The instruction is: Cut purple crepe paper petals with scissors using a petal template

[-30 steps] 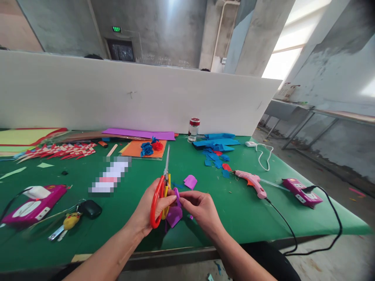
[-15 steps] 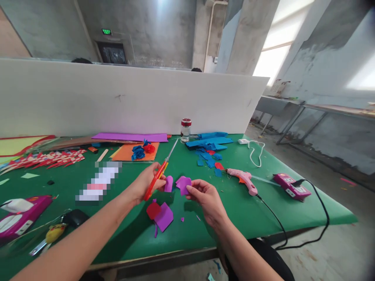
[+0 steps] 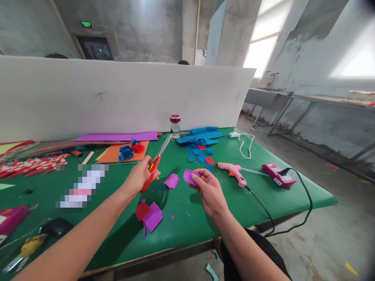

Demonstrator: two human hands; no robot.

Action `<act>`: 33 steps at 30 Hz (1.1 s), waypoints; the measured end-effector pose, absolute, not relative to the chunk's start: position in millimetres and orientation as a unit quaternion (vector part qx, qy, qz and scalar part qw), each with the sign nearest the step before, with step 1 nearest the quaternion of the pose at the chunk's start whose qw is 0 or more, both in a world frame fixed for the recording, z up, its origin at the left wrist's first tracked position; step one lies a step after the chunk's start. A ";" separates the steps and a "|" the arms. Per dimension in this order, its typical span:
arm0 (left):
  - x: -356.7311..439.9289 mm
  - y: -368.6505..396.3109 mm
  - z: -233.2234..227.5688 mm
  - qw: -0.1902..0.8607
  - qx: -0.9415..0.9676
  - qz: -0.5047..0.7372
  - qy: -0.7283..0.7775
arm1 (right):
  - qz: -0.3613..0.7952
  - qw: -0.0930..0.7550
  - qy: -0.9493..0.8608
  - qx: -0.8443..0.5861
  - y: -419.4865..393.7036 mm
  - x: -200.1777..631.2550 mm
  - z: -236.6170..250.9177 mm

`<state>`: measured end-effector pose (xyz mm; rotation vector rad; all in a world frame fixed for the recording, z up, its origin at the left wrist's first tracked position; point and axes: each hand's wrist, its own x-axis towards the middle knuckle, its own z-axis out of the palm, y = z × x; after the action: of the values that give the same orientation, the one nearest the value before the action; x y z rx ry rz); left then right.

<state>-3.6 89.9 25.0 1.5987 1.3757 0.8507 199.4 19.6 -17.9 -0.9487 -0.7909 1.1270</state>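
My left hand (image 3: 138,176) grips red-handled scissors (image 3: 154,164), blades shut and pointing up and away over the green table (image 3: 263,195). My right hand (image 3: 206,188) pinches a small purple paper piece (image 3: 189,176) between thumb and fingers, a little above the table. Another purple piece (image 3: 172,181) lies on the cloth between my hands. A larger purple scrap (image 3: 153,216) and a red scrap (image 3: 141,211) lie nearer the front edge, below my left hand.
A pink glue gun (image 3: 233,171) with a black cord lies right of my hand, beside a pink power strip (image 3: 278,175). Blue paper scraps (image 3: 200,144), a small glass bottle (image 3: 175,126), paper flowers (image 3: 128,151) on an orange sheet and a white partition board (image 3: 123,93) stand behind.
The cut purple piece came away in my right hand and moved right. My left hand swung the scissors up and left. The larger purple and red scraps dropped onto the table.
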 end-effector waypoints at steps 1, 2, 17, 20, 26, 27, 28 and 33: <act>-6.9 79.1 27.3 0.414 0.635 0.358 0.545 | 0.457 0.668 -0.396 -0.435 16.0 193.7 -17.1; -9.3 67.4 28.7 0.429 0.626 0.371 0.536 | 0.397 0.664 -0.447 -0.449 11.8 187.0 -16.5; -23.4 6.3 18.5 0.570 0.508 0.444 0.469 | 0.356 0.596 -0.601 -0.397 -11.0 144.4 -26.6; -23.3 3.4 21.2 0.552 0.549 0.400 0.483 | 0.605 0.535 -0.433 -0.400 -6.0 144.4 -24.8; -17.9 -0.7 22.9 0.527 0.567 0.401 0.490 | 0.737 0.508 -0.301 -0.329 0.3 146.6 -31.1; -19.4 -2.6 23.7 0.548 0.559 0.399 0.478 | 0.747 0.519 -0.258 -0.325 2.8 148.6 -32.3; -21.4 -5.6 24.2 0.575 0.557 0.385 0.460 | 0.752 0.535 -0.212 -0.321 5.7 150.9 -33.1; -27.4 -35.5 17.1 0.643 0.560 0.288 0.435 | 0.738 0.592 -0.061 -0.318 19.1 161.1 -31.5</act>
<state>-27.4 -35.5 17.1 1.2749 0.9919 0.6566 161.1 19.1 -31.5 -0.7402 -0.1411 1.7166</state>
